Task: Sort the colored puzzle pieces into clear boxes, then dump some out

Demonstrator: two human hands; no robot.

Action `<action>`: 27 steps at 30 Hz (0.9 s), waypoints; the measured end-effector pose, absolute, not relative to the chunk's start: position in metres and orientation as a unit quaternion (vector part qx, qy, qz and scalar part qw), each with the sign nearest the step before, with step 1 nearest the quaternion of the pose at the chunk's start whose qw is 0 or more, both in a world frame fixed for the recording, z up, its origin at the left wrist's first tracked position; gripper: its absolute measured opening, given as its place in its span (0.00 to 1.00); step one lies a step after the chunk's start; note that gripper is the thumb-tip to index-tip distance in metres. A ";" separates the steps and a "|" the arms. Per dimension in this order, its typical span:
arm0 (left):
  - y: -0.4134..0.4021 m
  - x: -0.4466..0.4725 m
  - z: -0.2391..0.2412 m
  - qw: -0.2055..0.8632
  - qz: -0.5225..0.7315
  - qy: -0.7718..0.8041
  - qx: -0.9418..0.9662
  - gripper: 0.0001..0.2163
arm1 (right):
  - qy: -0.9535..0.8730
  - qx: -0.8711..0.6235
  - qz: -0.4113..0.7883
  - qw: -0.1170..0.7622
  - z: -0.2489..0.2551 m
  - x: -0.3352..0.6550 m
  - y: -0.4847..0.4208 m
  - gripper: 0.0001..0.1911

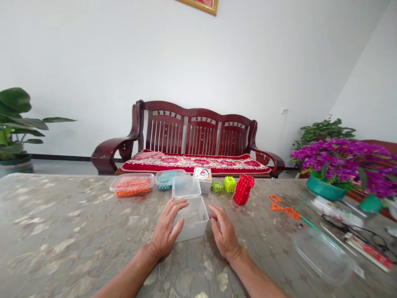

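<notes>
A clear plastic box (192, 232) stands in front of me with its hinged lid (186, 188) raised at the far side. Hardly anything shows inside, only a small dark mark at its right wall. My left hand (166, 230) is at the box's left side, thumb and fingers apart, fingertips over the rim; whether it presses on the wall I cannot tell. On the other side my right hand (224, 234) rests close to the box's right wall, fingers loosely stretched and holding nothing.
Behind the box are an orange-filled tub (132, 185), a blue-filled tub (169, 179), a labelled box (203, 180), green balls (229, 184) and a red block stack (243, 189). To the right lie orange links (292, 213), a clear lid (322, 254), glasses (369, 236) and purple flowers (341, 159).
</notes>
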State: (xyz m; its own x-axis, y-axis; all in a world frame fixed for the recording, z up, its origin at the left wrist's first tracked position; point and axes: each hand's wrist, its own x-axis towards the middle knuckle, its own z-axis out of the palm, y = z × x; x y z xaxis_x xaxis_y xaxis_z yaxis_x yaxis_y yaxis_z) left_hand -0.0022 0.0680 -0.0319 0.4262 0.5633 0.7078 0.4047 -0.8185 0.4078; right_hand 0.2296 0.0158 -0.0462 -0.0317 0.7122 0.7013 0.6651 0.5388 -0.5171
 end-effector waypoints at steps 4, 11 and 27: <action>0.069 -0.003 -0.037 0.096 0.462 0.303 0.828 0.19 | -0.711 -0.489 -0.016 0.505 -0.046 0.235 0.016 0.20; 0.067 -0.001 -0.038 0.121 0.477 0.316 0.811 0.21 | -0.633 -0.524 -0.137 0.553 -0.033 0.279 0.026 0.14; 0.073 0.000 -0.041 0.119 0.487 0.314 0.806 0.20 | -0.630 -0.636 -0.350 0.277 0.028 0.385 0.055 0.31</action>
